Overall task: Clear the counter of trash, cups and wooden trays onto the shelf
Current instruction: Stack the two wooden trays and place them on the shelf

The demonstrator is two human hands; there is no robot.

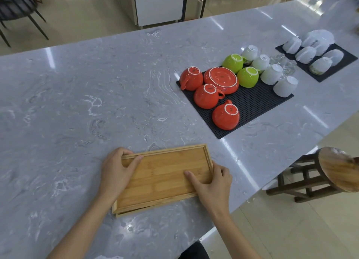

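Your left hand point(116, 173) and right hand point(211, 183) clamp the short ends of the wooden tray point(163, 177), thumbs pressed inside the rim, other fingers curled round outside. It sits near the surface's point(77, 93) near edge, stacked on what looks like a second tray. Lift carelessly and the lower one may slip free, since your fingers seem to pinch mainly the top one.

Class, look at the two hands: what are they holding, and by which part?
The wooden tray, gripped at its two short ends: left hand at one end, right hand at the other, thumbs inside the rim.
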